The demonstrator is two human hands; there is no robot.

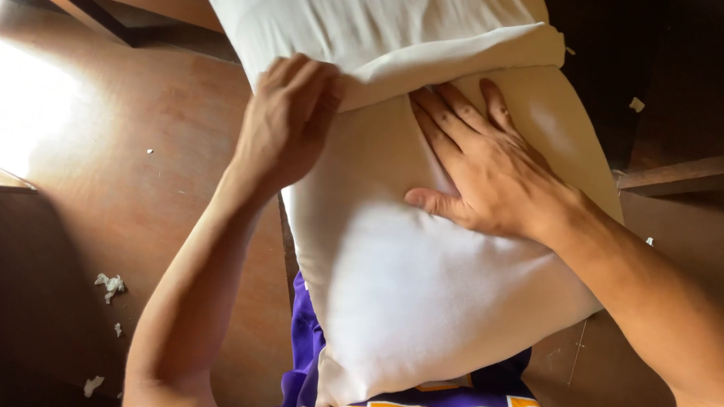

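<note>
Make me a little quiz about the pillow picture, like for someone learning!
1. True or false: the right hand lies flat on the bare pillow.
2. What does the left hand grip? A) the pillowcase edge B) a book
3. What colour is the floor?

Key: 1. True. 2. A. 3. Brown wood, with small white scraps on it.

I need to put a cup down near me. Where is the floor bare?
Widest bare floor lies left of the left hand, between the sunlit patch and the fluff bits. A narrower strip lies below the right forearm. The middle is crowded: the pillow and both hands, right hand pressing it.
</note>
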